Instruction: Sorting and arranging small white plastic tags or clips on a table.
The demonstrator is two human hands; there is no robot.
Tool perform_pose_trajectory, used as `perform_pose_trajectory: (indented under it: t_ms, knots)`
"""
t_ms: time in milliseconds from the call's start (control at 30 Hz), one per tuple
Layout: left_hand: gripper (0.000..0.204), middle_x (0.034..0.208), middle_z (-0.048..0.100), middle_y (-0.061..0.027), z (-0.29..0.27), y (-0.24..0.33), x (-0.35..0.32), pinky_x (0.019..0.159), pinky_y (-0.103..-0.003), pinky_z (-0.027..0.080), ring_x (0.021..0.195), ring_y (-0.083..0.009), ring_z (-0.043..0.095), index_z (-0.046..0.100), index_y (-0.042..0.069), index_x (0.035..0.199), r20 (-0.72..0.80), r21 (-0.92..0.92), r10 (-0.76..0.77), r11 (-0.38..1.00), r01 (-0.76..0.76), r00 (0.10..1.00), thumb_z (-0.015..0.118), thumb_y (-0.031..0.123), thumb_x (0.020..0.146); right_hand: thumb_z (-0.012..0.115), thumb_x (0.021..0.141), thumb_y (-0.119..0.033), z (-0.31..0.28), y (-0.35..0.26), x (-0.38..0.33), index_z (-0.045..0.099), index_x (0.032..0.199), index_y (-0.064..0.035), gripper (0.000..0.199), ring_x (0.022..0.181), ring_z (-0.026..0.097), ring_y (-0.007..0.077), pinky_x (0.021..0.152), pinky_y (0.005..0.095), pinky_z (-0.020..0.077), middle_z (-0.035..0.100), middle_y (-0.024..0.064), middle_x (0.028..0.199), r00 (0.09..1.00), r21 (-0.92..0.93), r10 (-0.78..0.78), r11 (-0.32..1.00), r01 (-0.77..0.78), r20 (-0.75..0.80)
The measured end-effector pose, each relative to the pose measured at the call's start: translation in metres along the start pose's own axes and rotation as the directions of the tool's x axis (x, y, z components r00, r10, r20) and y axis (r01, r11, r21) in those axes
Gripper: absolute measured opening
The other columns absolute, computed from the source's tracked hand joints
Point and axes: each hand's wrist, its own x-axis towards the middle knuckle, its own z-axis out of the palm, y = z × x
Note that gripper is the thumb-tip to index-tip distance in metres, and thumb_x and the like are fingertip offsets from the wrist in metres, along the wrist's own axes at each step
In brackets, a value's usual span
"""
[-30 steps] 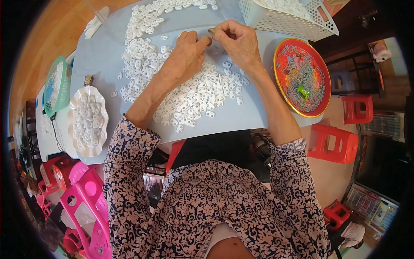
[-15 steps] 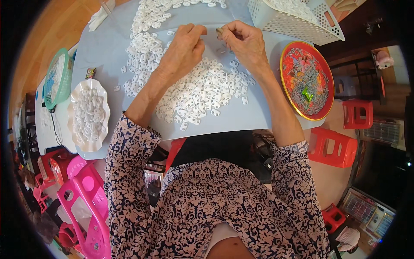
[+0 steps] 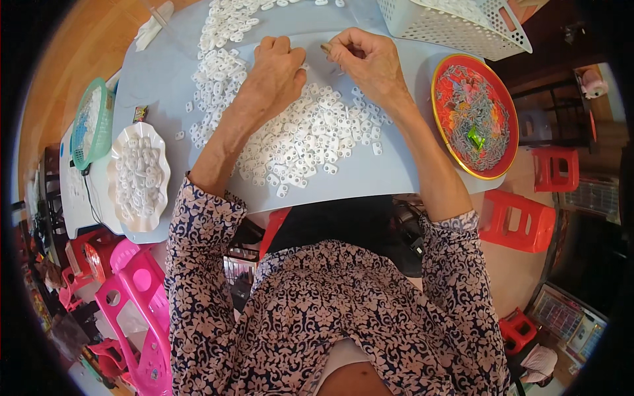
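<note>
Many small white oval plastic pieces with two holes lie heaped on the grey-blue table. My left hand is over the upper left part of the heap, its fingers curled in; whatever they hold is hidden. To its right my right hand is closed, thumb against fingers, with a small brownish tip showing at the fingertips. I cannot make out what it grips. A few tiny grey bits lie on the table below it. At the right, a red round tray with a gold rim holds many small grey screw-like pieces and a green wrapper.
A white scalloped dish of white pieces stands at the left, near a green basket and a small wrapped packet. A white perforated basket stands far right. Pink chair and red stools flank the table.
Both hands have shifted slightly left and stay closed, the gap between them a little wider. The view has tilted a little; the trays and heap look unchanged.
</note>
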Motion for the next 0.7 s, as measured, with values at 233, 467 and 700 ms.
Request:
perform_pose_trajectory:
  t_ms: [233, 467, 700]
  knots:
    - [0.007, 0.089, 0.052, -0.0170, 0.007, 0.003, 0.001, 0.083, -0.041, 0.042, 0.093, -0.0331, 0.047, 0.055, -0.002, 0.080, -0.013, -0.112, 0.017, 0.994, -0.018, 1.000, 0.057, 0.001, 0.074, 0.063, 0.082, -0.011, 0.002, -0.001, 0.000, 0.062, 0.077, 0.0022, 0.014, 0.058, 0.049, 0.0049, 0.053, 0.0225, 0.0418, 0.060, 0.0002, 0.064, 1.000, 0.018, 0.004, 1.000, -0.004, -0.026]
    - [0.007, 0.074, 0.057, -0.0133, 0.003, 0.013, 0.005, 0.070, -0.038, 0.044, 0.079, -0.0269, 0.052, 0.054, -0.002, 0.081, -0.044, -0.532, -0.182, 0.837, 0.131, 0.982, 0.054, 0.002, 0.076, 0.063, 0.088, -0.015, 0.001, -0.004, -0.001, 0.062, 0.085, -0.0001, 0.015, 0.063, 0.050, 0.0053, 0.057, 0.0200, 0.0424, 0.061, -0.0003, 0.073, 0.998, 0.110, 0.054, 0.992, -0.056, 0.027]
    - [0.009, 0.066, 0.055, -0.0025, 0.008, 0.003, 0.006, 0.059, -0.024, 0.040, 0.060, -0.0098, 0.045, 0.056, -0.002, 0.079, 0.178, -0.705, -0.252, 0.642, 0.302, 0.951, 0.055, 0.006, 0.078, 0.061, 0.084, -0.006, 0.006, -0.012, -0.003, 0.062, 0.082, 0.0024, 0.008, 0.061, 0.055, 0.0059, 0.056, 0.0210, 0.0458, 0.061, 0.0012, 0.069, 0.996, 0.138, -0.092, 0.986, 0.091, -0.001]
